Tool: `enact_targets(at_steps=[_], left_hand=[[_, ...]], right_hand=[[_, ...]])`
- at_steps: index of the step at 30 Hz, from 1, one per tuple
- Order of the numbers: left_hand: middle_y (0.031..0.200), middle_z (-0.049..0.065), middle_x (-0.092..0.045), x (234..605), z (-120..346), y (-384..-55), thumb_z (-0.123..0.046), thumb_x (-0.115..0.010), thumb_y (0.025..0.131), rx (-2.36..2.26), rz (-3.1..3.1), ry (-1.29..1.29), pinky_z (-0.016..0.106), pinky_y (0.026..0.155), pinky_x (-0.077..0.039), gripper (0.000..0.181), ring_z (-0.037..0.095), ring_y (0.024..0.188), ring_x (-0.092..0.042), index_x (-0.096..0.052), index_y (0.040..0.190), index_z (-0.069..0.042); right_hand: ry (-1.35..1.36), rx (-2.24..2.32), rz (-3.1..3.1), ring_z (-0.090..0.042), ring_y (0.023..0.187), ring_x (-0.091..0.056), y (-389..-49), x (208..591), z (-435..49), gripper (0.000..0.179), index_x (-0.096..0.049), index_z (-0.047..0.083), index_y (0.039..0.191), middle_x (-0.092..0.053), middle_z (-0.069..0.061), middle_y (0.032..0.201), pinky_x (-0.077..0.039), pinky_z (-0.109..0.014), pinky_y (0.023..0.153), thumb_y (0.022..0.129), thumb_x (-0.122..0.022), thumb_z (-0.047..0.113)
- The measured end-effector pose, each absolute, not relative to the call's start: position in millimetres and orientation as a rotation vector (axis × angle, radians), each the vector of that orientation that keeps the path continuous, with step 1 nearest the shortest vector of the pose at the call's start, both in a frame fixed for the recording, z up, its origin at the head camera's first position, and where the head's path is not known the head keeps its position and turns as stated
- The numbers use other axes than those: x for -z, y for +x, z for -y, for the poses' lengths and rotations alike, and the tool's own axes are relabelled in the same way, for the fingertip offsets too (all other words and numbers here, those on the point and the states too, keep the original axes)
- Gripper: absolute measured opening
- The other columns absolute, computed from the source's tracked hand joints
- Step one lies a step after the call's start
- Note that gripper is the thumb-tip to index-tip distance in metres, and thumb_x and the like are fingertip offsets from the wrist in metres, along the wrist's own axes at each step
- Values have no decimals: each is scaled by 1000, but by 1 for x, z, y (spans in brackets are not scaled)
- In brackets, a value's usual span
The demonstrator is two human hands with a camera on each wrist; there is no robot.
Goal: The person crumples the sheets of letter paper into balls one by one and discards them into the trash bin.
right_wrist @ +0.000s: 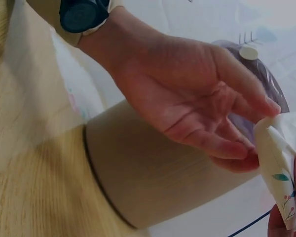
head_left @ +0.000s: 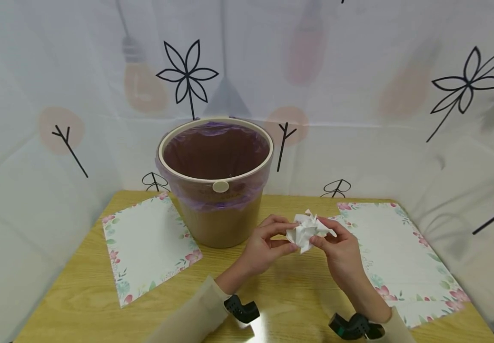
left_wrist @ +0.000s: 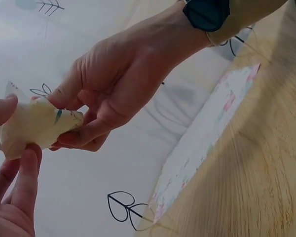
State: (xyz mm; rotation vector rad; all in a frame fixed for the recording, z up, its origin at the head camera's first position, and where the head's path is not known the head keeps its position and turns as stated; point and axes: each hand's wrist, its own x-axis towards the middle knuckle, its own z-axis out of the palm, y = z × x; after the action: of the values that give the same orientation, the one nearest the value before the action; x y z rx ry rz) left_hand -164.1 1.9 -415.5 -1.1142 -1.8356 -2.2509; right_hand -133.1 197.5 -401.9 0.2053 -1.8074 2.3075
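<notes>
Between both hands, above the table, is a crumpled ball of floral-edged paper (head_left: 306, 232). My left hand (head_left: 264, 245) pinches its left side between thumb and fingers. From the other side, my right hand (head_left: 342, 250) grips it with thumb and fingertips. The right wrist view shows a green leaf and small red berries printed on the crumpled paper (right_wrist: 282, 163). Behind and left of the hands stands a beige trash bin (head_left: 225, 224), lined with a purple translucent bag (head_left: 178, 188); its mouth faces up, without a lid.
A flat floral-bordered sheet (head_left: 150, 247) lies left of the bin. More such sheets (head_left: 401, 252) overlap on the right side of the wooden table (head_left: 97, 305). A white patterned curtain (head_left: 350, 95) hangs close behind the table.
</notes>
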Motion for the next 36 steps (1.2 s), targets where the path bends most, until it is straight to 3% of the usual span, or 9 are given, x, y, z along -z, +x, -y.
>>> enact_targets(at_steps=[7, 10, 19, 25, 30, 36], left_hand=[[114, 14, -57, 408, -7, -161, 5, -77, 83, 2215, 1931, -916, 38, 84, -56, 35, 19, 102, -63, -69, 117, 3], [112, 13, -59, 405, -7, -161, 3, -75, 85, 2199, 1964, -856, 34, 84, -56, 32, 19, 103, -62, -70, 117, 1], [103, 20, -65, 409, -3, -167, 7, -72, 86, 2219, 1948, -841, 34, 81, -57, 18, 18, 95, -64, -71, 104, 9], [97, 23, -66, 413, 1, -172, 9, -73, 85, 2239, 1938, -859, 36, 79, -58, 11, 24, 93, -67, -71, 96, 10], [98, 24, -66, 413, 2, -174, 11, -73, 84, 2239, 1921, -865, 35, 79, -58, 14, 19, 92, -66, -71, 98, 10], [105, 18, -65, 418, 1, -170, 3, -72, 89, 2222, 2019, -828, 30, 80, -57, 20, 13, 93, -63, -69, 108, 5]], right_hand=[[180, -2172, 1763, -14, 95, -67, -135, 406, -193, 32, -71, -3, 103, -65, -2, 109, -57, -25, 73, 79, -69, -23], [215, -2177, 1746, -12, 91, -68, -135, 409, -193, 31, -74, -1, 99, -68, -1, 105, -57, -24, 72, 79, -68, -25], [223, -2101, 2030, -10, 83, -66, -137, 408, -196, 8, -73, -4, 97, -70, 3, 93, -55, -23, 72, 89, -71, -5], [260, -2035, 2175, -11, 83, -63, -136, 402, -198, 16, -69, -14, 100, -69, 3, 92, -54, -24, 72, 94, -67, 0], [290, -2034, 2206, -11, 87, -63, -137, 401, -199, 17, -70, -11, 104, -69, 4, 96, -55, -25, 76, 95, -67, 3], [285, -2055, 2268, -12, 78, -64, -140, 405, -205, 13, -70, -8, 96, -67, 2, 87, -55, -26, 71, 96, -65, 3]])
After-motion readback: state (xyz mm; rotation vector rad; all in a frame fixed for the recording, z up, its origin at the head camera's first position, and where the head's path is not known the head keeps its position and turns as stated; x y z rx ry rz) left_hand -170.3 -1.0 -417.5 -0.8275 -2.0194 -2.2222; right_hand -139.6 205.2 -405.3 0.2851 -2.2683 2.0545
